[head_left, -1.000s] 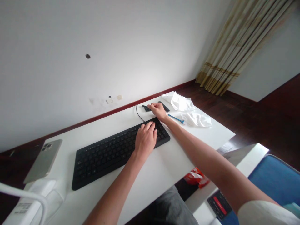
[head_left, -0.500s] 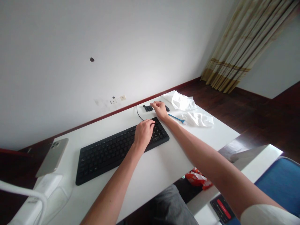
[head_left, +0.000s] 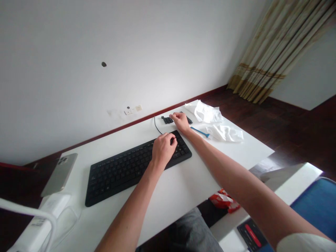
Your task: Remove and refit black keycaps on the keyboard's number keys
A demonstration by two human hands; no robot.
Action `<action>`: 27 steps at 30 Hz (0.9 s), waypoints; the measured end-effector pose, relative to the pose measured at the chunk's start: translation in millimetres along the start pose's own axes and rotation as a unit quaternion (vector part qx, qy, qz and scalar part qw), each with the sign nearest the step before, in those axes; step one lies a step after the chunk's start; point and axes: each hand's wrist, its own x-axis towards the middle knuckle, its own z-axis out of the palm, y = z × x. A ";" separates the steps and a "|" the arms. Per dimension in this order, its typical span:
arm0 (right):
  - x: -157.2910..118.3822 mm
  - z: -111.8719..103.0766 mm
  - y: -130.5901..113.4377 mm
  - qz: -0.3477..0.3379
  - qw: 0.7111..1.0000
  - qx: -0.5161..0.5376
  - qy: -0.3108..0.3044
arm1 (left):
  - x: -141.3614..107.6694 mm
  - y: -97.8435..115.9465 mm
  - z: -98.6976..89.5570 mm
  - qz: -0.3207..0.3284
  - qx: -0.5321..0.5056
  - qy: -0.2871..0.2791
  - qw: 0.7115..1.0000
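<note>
A black keyboard (head_left: pixel 118 171) lies at a slant on the white table, with a thin cable (head_left: pixel 156 125) leading off its far edge. My left hand (head_left: pixel 163 149) is over its right-hand part, thumb and fingertips curled together in a pinch; whatever is between them is too small to make out. Farther back, my right hand (head_left: pixel 180 121) reaches to several loose black keycaps (head_left: pixel 167 120) laid out behind the keyboard. Its fingers are also pinched, and their tips partly cover the keycaps. A flat black piece (head_left: pixel 189 120) shows beyond that hand. Beside the right wrist lies a blue tool (head_left: pixel 200 132).
Crumpled white wrappers (head_left: pixel 207 112) lie on the table's far right. At the left are a phone (head_left: pixel 60 175), a white power strip (head_left: pixel 44 220) and a thick white cable (head_left: pixel 26 209). The wall borders the table's back edge; a blue seat (head_left: pixel 315 206) stands at lower right.
My left hand's thumb and fingers have curled closer into a pinch over the keyboard. My right hand stays by the keycaps. The whole view has shifted slightly.
</note>
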 end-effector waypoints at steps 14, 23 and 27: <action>-1.7 -1.0 -5.5 0.013 1.000 -0.006 -0.018 | 0.0 -2.9 -6.3 -0.065 -0.060 -0.010 0.996; -1.6 -0.4 -2.1 0.006 0.999 -0.002 -0.031 | -2.6 -6.4 1.5 -0.002 -0.063 -0.003 0.998; -1.5 -0.6 -2.9 0.004 0.999 -0.009 -0.030 | -2.6 -6.8 1.8 0.020 -0.066 0.005 0.998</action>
